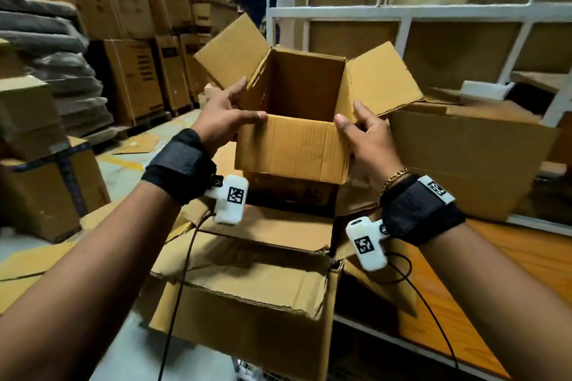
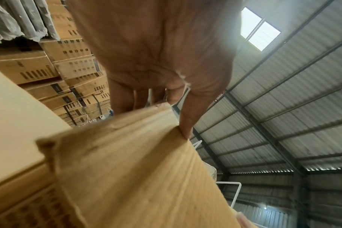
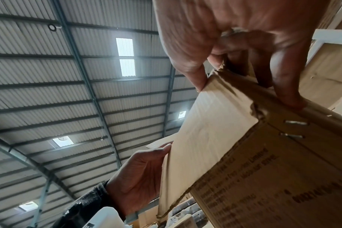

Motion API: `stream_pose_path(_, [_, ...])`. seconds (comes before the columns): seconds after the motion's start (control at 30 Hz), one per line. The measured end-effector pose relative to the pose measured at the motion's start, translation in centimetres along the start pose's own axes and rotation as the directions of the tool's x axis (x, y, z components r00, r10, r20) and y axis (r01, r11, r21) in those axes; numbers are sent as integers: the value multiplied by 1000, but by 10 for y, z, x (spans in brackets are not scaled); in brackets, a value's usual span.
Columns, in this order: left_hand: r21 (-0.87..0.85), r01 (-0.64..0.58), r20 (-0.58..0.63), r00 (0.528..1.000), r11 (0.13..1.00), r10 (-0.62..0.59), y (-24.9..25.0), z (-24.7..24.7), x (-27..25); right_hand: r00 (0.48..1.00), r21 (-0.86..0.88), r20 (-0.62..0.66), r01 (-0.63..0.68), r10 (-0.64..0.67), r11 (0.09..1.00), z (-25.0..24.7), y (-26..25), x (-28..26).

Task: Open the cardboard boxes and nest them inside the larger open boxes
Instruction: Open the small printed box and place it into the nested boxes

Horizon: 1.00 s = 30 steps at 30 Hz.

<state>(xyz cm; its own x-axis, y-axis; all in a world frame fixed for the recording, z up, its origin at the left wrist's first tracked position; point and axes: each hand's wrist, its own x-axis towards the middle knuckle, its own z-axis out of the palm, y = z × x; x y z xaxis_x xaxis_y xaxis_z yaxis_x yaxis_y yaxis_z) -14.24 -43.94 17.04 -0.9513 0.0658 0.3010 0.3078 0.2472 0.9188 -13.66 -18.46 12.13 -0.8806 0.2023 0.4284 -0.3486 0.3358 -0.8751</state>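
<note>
I hold a small brown cardboard box (image 1: 291,148) in the air with all its top flaps spread outward and its inside bare. My left hand (image 1: 235,105) grips its near left corner, thumb over the front rim, fingers along the left wall. My right hand (image 1: 356,120) pinches the near right corner the same way. Directly under it stands a larger open box (image 1: 247,303) with torn flaps. The left wrist view shows my left hand (image 2: 156,61) with its thumb pressed on the small box (image 2: 137,169). In the right wrist view my right hand (image 3: 215,30) clamps the stapled corner of the small box (image 3: 215,131).
Another big carton (image 1: 464,158) sits to the right on a wooden shelf board (image 1: 495,272) of a white rack (image 1: 402,12). Stacked cartons (image 1: 133,77) on pallets fill the back left. More boxes (image 1: 40,182) stand at the left, with loose cardboard sheets on the floor.
</note>
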Motion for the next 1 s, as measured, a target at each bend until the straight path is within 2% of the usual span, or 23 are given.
stream_pose_path(0.2, [-46,76,68,995,996,-72,-31,2,9,999,-139,-2,-47,47,989,7,4,-7])
stream_pose_path(0.3, [-20,123,104,987,992,-120,-40,4,13,990,-195,13,-135,140,972,8,4,-12])
stream_pose_path(0.37, [13,187,158,970,982,-187,-50,4,17,976,-250,76,-179,203,952,10,9,-17])
stream_pose_path(0.43, [78,253,216,940,964,-264,-65,6,18,947,-339,197,-176,253,924,11,18,-21])
stream_pose_path(0.5, [197,282,247,912,939,-326,-82,7,14,882,-475,325,-161,342,865,12,23,-27])
stream_pose_path(0.57, [336,292,287,874,895,-393,-97,8,8,826,-633,356,-131,437,763,14,27,-32])
stream_pose_path(0.63, [419,288,330,835,861,-440,-105,8,3,822,-719,335,-93,461,689,15,30,-35])
stream_pose_path(0.67, [450,276,334,830,849,-447,-107,8,2,829,-731,330,-77,451,678,15,30,-35])
stream_pose_path(0.77, [513,230,291,860,827,-419,-108,4,5,864,-730,305,-57,400,681,12,29,-37])
stream_pose_path(0.87, [493,234,213,902,838,-377,-109,-3,11,877,-738,268,-78,398,670,3,30,-39])
stream_pose_path(0.93, [439,248,143,930,864,-340,-110,-11,13,894,-763,228,-83,387,641,-5,34,-41])
stream_pose_path(0.97, [458,245,87,944,855,-317,-110,-16,12,903,-785,205,-78,377,614,-8,36,-42])
stream_pose_path(1.0, [540,244,20,953,805,-303,-110,-19,12,911,-816,188,-64,368,574,-11,37,-42])
